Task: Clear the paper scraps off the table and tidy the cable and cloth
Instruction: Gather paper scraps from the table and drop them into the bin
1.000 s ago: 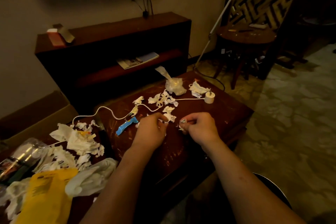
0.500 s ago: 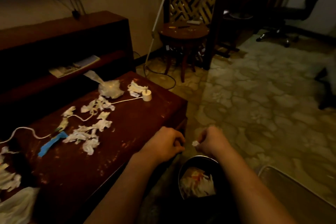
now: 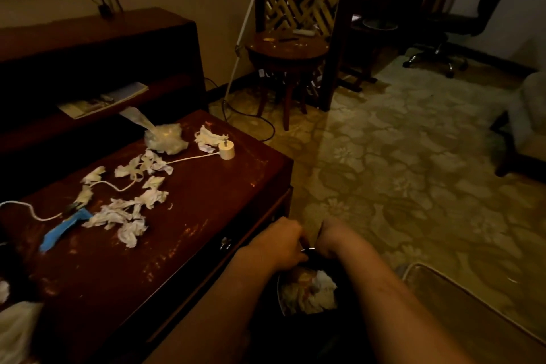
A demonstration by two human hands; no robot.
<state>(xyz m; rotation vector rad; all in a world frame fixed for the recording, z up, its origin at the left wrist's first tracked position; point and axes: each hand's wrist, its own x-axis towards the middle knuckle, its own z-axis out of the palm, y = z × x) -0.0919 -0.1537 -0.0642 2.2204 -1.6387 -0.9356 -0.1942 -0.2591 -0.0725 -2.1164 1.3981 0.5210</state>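
Nearest to us, our left hand (image 3: 277,245) and right hand (image 3: 334,238) are held close together over the bin (image 3: 279,295), which stands on the carpet (image 3: 413,186) just beside the surface (image 3: 192,239). We see only the backs of both hands. The fingers curl down out of sight, so we cannot tell whether they pinch any paper or hold nothing. Crumpled paper already lies in the bin below them.

Further out, the paper scraps (image 3: 124,216) lie on the surface, well apart from our hands. Some are draped over the white cable (image 3: 189,159), which runs to a round plug (image 3: 227,151) near the far edge. A blue strip (image 3: 63,227) lies by the cable, and a crumpled plastic bag (image 3: 167,139) sits beyond. A pale heap (image 3: 14,331) at the near left corner may be the cloth; we cannot be sure.

Our forearms hide much of the bin's mouth, so anything released off-centre could land on the patterned carpet, where we would easily miss it in this dim light. When we gather the next handful, scraps lying over the cable could drag it, and the plug might go off the edge.
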